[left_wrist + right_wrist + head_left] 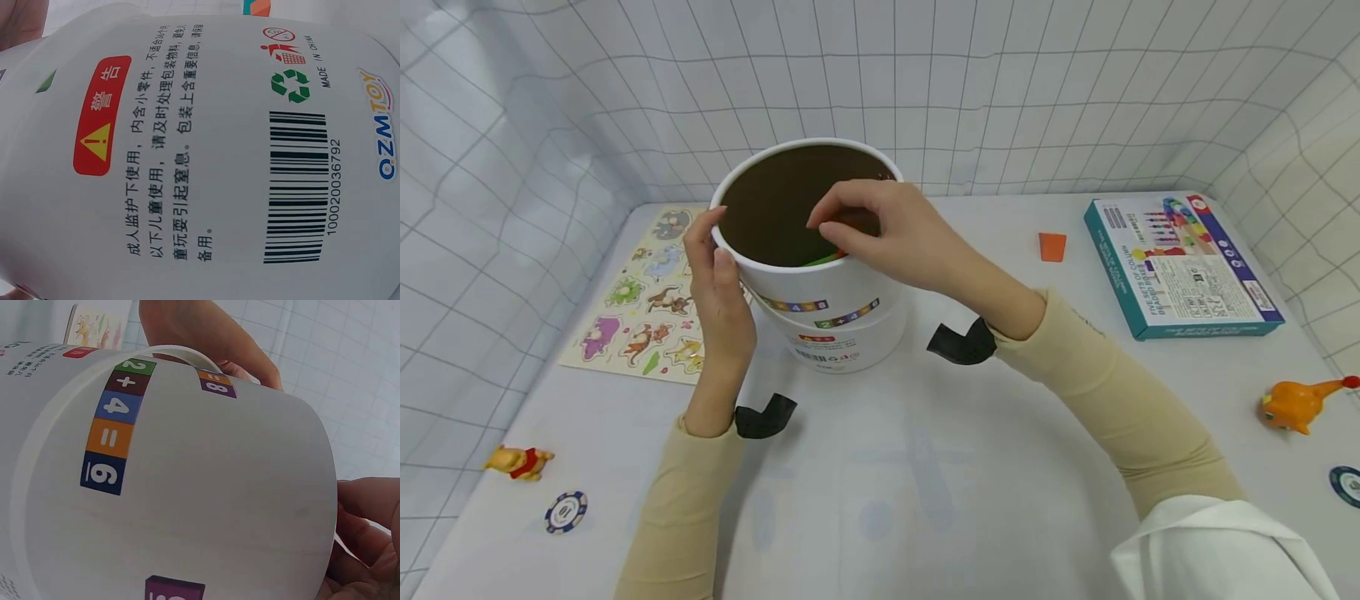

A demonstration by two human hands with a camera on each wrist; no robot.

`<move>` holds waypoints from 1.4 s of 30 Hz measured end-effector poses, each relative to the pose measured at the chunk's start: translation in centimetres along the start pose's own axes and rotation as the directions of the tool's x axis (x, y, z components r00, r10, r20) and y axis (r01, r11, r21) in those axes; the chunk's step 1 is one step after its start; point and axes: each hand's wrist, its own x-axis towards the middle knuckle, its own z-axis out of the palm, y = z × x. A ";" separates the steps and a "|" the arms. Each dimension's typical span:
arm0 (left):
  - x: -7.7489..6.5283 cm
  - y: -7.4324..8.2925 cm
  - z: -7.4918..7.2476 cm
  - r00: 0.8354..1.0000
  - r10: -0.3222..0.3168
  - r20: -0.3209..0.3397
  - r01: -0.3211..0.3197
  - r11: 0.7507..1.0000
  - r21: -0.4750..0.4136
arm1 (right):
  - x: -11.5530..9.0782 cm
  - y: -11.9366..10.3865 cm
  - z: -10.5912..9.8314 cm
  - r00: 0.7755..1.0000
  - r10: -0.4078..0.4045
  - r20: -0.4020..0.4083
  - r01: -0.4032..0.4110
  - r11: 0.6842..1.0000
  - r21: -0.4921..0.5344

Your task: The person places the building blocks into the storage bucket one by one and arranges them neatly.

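A tall white tub [842, 287] with printed sums stands in the head view, its brown inside facing up. My left hand [722, 304] grips the tub's left side near the rim, thumb outside; its other fingers are partly hidden. Over the opening is my right hand [902, 233], bent at the right rim with thumb and forefinger pointing inward. No object shows between those two fingertips; the remaining fingers are hidden. Below the hand a green strip [825, 260] and a bit of red show inside. A barcode label [297, 187] fills the left wrist view.
Behind the left hand lies an animal picture board [647, 308]. An orange square [1052, 247] and a teal-edged toy box [1187, 267] lie right. Bear figure [520, 462] and poker chip [567, 512] are front left; an orange toy [1296, 406] and dark chip [1347, 485] sit far right.
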 end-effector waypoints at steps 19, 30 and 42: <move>0.1 -2.7 -0.4 0.999 0.042 -0.004 -0.042 0.999 0.012 | -7.6 6.3 -3.1 0.851 0.215 -0.480 -0.195 0.976 0.093; -0.1 -2.6 -0.5 1.000 0.023 -0.008 -0.023 1.000 0.008 | -10.6 17.5 -4.5 0.799 0.555 -0.234 -0.600 0.763 -0.239; 0.0 -2.9 -0.6 0.999 0.043 -0.010 -0.042 0.999 0.016 | -10.1 19.4 -3.7 0.727 0.681 -0.088 -0.685 0.711 -0.159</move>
